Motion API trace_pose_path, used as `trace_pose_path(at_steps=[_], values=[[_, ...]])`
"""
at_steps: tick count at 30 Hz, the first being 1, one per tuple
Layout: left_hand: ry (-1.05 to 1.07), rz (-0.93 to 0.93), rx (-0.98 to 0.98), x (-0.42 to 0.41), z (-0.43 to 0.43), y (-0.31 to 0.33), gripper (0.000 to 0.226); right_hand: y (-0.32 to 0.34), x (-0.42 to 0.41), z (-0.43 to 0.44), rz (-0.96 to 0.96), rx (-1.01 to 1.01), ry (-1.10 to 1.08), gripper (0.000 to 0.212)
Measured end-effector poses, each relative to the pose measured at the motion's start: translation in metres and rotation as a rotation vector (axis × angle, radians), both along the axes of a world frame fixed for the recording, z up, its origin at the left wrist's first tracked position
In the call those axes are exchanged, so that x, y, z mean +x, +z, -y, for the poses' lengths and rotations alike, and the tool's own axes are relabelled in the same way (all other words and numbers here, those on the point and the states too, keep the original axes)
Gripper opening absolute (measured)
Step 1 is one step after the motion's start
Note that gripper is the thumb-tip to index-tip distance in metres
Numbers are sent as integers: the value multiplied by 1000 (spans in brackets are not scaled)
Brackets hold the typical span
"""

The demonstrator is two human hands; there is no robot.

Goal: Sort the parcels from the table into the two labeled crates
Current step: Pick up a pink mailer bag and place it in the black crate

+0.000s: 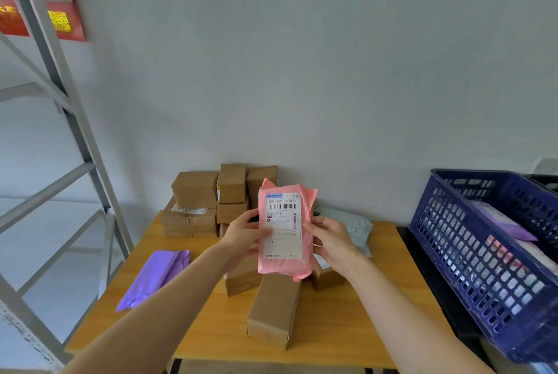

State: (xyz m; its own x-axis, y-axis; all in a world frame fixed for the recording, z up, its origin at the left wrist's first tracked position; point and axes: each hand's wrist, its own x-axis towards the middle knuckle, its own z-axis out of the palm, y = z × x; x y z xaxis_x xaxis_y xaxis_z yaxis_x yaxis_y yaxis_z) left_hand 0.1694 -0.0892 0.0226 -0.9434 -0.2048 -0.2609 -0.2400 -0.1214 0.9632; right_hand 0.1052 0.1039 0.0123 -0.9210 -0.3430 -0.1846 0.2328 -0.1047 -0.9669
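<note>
A pink mailer bag (308,213) with a white shipping label facing me is held upright above the wooden table (377,298). My left hand (241,238) grips its left edge and my right hand (332,241) grips its right edge. Below it lies a long cardboard box (273,310), with more brown boxes (196,195) stacked at the back of the table. A purple mailer (154,278) lies at the table's left side and a grey-white mailer (356,225) at the back right. A blue plastic crate (471,253) at the right holds several parcels.
A grey metal shelf frame (75,132) stands to the left of the table. A second dark crate (543,183) shows behind the blue one at the far right. A pale wall runs behind the table. The blue crate sits on a black surface (434,283).
</note>
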Motion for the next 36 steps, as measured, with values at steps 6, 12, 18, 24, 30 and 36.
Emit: trace_pose_path(at_steps=[6, 12, 18, 24, 30, 36], values=[[-39, -28, -41, 1, 5, -5, 59, 5, 12, -1, -64, 55, 91, 53], [-101, -56, -59, 5, 11, -7, 57, 4, 25, -5, -101, 97, 41, 65], [-167, -73, -57, 6, 7, -6, 58, 5, 36, -12, -125, 145, -39, 64], [-319, -84, -29, 1, -15, -12, 68, 7, 51, -36, -114, 189, -153, 69], [-407, -75, -41, -10, -59, -20, 61, 3, 69, -78, -89, 211, -288, 74], [-516, -25, -48, -12, -119, -18, 64, -6, 87, -136, -44, 238, -410, 77]])
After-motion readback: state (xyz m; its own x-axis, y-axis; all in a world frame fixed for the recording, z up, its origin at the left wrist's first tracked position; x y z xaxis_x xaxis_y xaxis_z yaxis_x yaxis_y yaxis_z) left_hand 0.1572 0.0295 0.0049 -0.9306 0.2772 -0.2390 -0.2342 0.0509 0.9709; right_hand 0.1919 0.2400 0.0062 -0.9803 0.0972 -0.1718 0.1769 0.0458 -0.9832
